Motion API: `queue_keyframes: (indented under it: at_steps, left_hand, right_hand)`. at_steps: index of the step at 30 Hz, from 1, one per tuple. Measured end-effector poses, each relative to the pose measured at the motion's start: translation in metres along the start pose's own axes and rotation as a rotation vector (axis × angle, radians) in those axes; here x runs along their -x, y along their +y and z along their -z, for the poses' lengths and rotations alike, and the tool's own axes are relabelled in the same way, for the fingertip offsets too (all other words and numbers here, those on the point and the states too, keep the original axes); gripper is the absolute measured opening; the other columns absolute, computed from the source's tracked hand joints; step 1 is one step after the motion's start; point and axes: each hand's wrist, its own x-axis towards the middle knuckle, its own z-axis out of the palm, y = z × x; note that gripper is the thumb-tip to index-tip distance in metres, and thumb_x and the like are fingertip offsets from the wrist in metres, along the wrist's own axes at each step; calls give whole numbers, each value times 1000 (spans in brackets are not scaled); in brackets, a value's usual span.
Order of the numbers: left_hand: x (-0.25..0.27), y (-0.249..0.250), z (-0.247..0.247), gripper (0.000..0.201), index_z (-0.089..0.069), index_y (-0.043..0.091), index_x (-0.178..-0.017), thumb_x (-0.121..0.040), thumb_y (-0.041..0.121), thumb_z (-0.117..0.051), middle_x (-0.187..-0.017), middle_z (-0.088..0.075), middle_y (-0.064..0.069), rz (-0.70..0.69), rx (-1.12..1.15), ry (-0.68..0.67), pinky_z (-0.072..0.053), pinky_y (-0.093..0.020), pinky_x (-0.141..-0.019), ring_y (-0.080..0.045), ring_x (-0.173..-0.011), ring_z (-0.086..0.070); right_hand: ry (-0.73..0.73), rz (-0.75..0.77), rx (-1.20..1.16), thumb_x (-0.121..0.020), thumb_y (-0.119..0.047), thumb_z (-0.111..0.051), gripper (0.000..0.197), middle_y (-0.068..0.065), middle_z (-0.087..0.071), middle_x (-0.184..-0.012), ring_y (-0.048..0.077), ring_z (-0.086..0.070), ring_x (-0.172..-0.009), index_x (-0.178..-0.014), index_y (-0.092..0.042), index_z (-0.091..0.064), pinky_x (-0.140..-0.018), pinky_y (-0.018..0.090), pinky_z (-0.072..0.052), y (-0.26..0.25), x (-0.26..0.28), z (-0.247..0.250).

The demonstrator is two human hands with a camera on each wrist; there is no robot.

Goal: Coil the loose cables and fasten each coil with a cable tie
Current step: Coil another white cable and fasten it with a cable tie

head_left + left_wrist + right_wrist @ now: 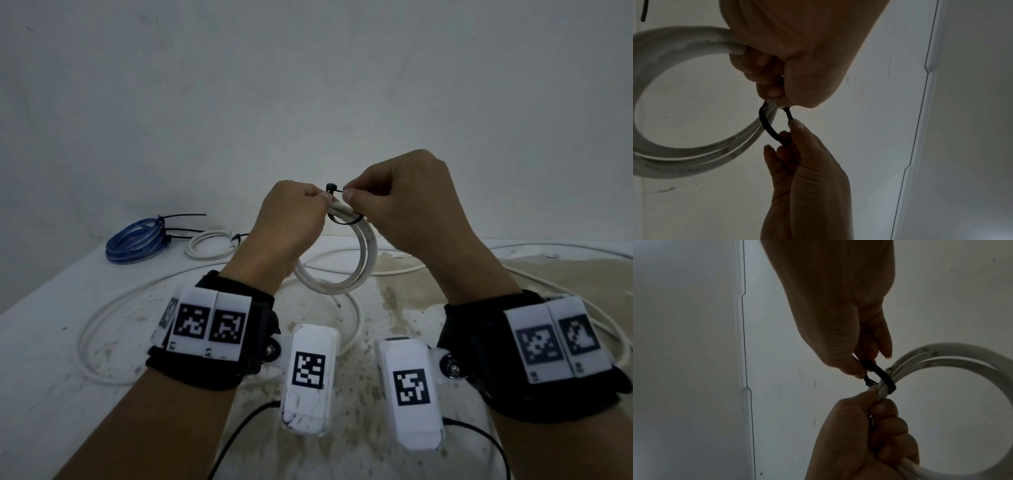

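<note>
Above the table (51, 342), two hands, one white coil (346, 274), one black tie (346, 222)

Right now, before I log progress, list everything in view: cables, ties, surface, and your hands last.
held coil: one, white, in the air between both hands.
cable tie: one, black, looped loosely round the held coil's top.
blue coil: one, tied with black ties, far left of the table.
small white coil: one, tied, just right of the blue coil.
loose cable: white, sprawled across the table.
table: one, white, stained.
wrist rigs: two, black with white tags.
left hand: grips the held coil.
right hand: pinches the cable tie.
</note>
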Motion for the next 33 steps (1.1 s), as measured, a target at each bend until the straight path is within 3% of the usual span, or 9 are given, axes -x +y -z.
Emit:
queue_keyframes:
  at_steps: [3, 9, 18, 23, 28, 33]
  left_hand:
    - [0, 0, -1, 25, -70, 19, -78, -95, 18, -53, -58, -51, 2, -7, -19, 7, -26, -24, -46, -5, -39, -32]
    - [0, -1, -2, 27, -70, 26, -77, -95, 19, -52, -59, -56, 8, -45, -77, 0, -30, -23, -49, -6, -47, -40]
    - [0, -1, -2, 25, -72, 21, -80, -95, 18, -52, -60, -55, 3, -46, -84, -2, -30, -25, -49, -9, -47, -39]
    - [0, -4, -5, 25, -73, 23, -81, -94, 20, -52, -65, -60, 8, -119, -161, -9, -42, -31, -69, -14, -70, -55]
    - [-1, -8, -8, 26, -75, 18, -86, -96, 22, -52, -57, -53, 10, -185, -231, -22, -36, -28, -63, -10, -54, -45]
    - [-2, -7, -8, 25, -74, 21, -92, -97, 26, -50, -60, -52, 13, -249, -425, 6, -34, -26, -62, -7, -55, -46]
  right_hand:
    - [-2, -3, 8, -83, -26, -73, 8, -13, -64, -59, 7, -62, -57, -81, -23, -80, -52, 13, -43, 0, 0, 0]
    - [45, -25, 26, -85, -25, -72, 8, -10, -69, -67, 9, -66, -65, -84, -23, -80, -66, 26, -55, 0, -1, 0]
    - [18, -46, 38, -84, -26, -72, 9, -10, -64, -63, 8, -65, -64, -82, -22, -80, -61, 20, -49, 0, 0, -3]
    - [30, -38, 46, -82, -25, -73, 8, -7, -68, -65, 9, -65, -64, -78, -21, -78, -62, 22, -51, 0, 0, -4]
    - [31, -79, 50, -81, -24, -73, 10, -5, -69, -69, 13, -67, -69, -73, -17, -73, -72, 31, -56, 5, -1, -3]
    - [15, -83, 61, -79, -21, -74, 12, -9, -63, -60, 12, -63, -61, -68, -16, -71, -63, 25, -51, 3, 0, -1]
